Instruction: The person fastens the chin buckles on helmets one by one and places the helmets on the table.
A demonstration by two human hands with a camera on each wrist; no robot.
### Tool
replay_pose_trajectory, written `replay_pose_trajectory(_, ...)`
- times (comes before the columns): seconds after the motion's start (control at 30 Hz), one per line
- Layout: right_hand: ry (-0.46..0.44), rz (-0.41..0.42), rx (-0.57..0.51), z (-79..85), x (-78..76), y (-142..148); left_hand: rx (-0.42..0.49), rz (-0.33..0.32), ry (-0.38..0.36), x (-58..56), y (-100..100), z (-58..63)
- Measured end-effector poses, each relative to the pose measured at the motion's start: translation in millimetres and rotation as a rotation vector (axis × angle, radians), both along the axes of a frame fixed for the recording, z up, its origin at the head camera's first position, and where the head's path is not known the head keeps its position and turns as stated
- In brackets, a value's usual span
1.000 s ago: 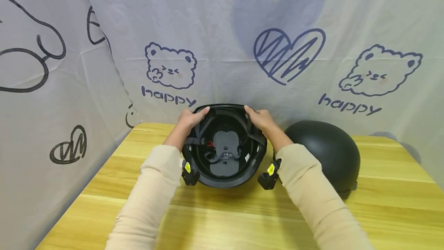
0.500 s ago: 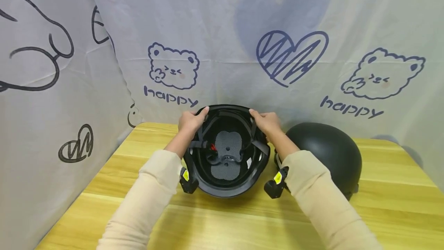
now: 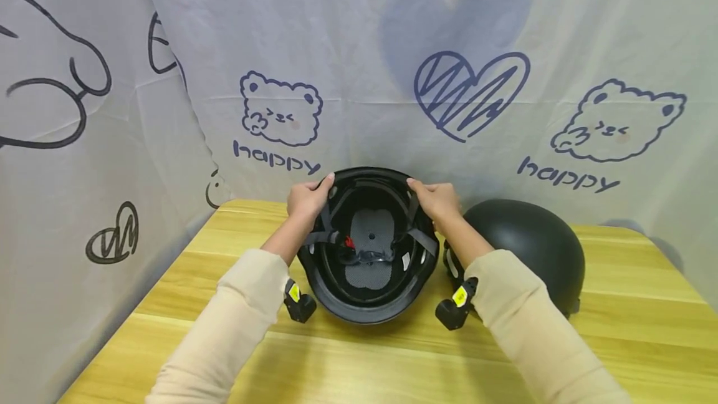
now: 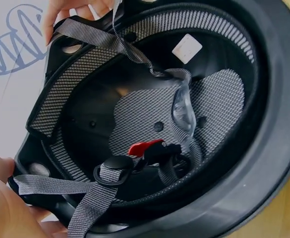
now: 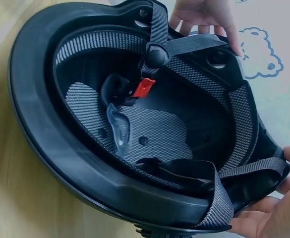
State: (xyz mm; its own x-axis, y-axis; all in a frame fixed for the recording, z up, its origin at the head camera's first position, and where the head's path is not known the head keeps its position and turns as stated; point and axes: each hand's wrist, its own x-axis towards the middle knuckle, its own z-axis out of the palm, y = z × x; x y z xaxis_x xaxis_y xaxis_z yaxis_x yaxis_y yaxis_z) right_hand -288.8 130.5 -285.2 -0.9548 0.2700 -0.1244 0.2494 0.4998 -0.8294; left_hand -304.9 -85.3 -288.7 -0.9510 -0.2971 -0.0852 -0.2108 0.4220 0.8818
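Observation:
Between my two hands a black helmet (image 3: 359,313) is tilted so its hollow inside faces me. My left hand (image 3: 305,198) grips its upper left rim, thumb on the near side. At the upper right rim my right hand (image 3: 439,201) holds it the same way. Inside are grey mesh padding (image 4: 149,114), grey straps (image 5: 192,45), a red buckle part (image 5: 144,88) and a clear chin piece (image 4: 184,106). A small white label (image 4: 187,48) sticks to the inner shell. The fingers behind the helmet are partly hidden.
A second black helmet (image 3: 527,242) sits dome up on the wooden table (image 3: 348,366), just right of my right forearm, which covers part of it. A white printed cloth (image 3: 359,30) hangs behind the table, and another stretch of cloth (image 3: 50,217) is on the left.
The held helmet has tipped further, its lower brim coming nearer to me and showing more of the inside. My hands have spread slightly apart along the rim. The second helmet has stayed put.

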Motion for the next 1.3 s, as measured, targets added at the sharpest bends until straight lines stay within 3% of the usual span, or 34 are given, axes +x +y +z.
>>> replay_pose_trajectory(0.2,0.068,-0.027,-0.056,-0.8,2.3,0,0.081,0.02,0.032,1.0,2,-0.4)
replay_pose_trajectory(0.63,0.147,-0.007,-0.083,-2.7,4.4,1,0.128,0.028,0.135,3.5,2,-2.4)
replay_pose_trajectory(1.13,0.371,0.01,-0.152,-15.0,4.0,3,0.122,0.069,0.406,4.9,4,-10.8)
replay_pose_trajectory(1.3,0.486,0.011,-0.137,-20.0,5.7,4,0.124,0.083,0.545,6.5,7,-14.4)
